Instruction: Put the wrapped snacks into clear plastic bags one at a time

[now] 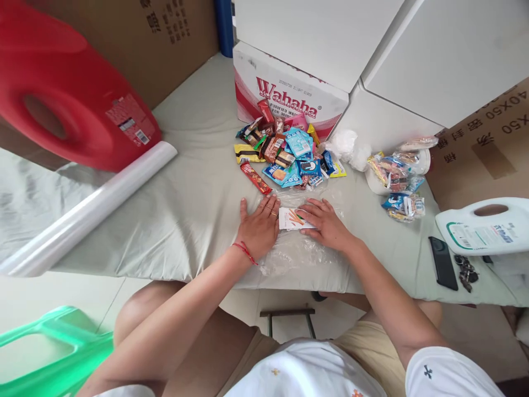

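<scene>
My left hand [259, 225] lies flat, fingers stretched out, on a sheet of clear plastic wrap [295, 251] spread on the grey-green covered table [185, 209]. My right hand [325, 223] also lies flat on the wrap, its fingers resting on the right end of a small white snack box [291, 218] that sits between the two hands. Just beyond the hands is a pile of several small snack packets [285, 157] in red, blue, yellow and brown wrappers.
A roll of clear film [88, 212] and a red jug [66, 94] lie at the left. A Wahaha carton [289, 91] stands behind the pile. Wrapped snack bundles [397, 176], a white jug [485, 226], a phone [443, 263] and keys [466, 271] are at the right.
</scene>
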A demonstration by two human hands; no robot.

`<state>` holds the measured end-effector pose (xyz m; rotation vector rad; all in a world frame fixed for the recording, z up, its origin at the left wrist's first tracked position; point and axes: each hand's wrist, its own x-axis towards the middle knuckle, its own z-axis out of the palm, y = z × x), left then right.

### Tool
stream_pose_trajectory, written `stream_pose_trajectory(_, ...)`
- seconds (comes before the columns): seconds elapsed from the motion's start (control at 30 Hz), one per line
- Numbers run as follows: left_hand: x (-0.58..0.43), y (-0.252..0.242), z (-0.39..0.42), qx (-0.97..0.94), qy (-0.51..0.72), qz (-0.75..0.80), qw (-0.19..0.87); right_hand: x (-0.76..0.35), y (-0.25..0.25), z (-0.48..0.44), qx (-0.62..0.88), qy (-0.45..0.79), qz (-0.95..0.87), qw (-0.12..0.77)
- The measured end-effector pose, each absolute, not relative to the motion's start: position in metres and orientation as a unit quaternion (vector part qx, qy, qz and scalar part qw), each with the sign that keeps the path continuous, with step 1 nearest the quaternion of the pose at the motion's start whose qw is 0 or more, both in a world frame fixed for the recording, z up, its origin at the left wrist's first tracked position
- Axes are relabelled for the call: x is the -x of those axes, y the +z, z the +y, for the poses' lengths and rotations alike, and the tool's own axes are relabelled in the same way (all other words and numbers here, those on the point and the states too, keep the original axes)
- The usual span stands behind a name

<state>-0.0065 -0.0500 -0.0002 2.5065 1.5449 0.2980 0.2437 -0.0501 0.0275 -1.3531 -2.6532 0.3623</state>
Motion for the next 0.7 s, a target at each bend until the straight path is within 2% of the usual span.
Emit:
stream_pose_trajectory(0.37, 0.009, 0.004, -0.049, -0.830, 0.095, 0.539, 0.109, -0.256, 0.025, -0.052, 0.441, 0.154, -0.880, 0.083)
stream_pose_trajectory(0.57, 0.008, 0.009, -0.048, -0.825, 0.083, 0.547, 0.117, -0.265, 0.040, -0.110, 0.473, 0.130, -0.845, 0.213)
stream_pose_trajectory(0.7, 0.005, 0.010, -0.051, -0.827, 0.135, 0.538, 0.093, -0.279, 0.030, -0.157, 0.477, 0.135, -0.843, 0.208)
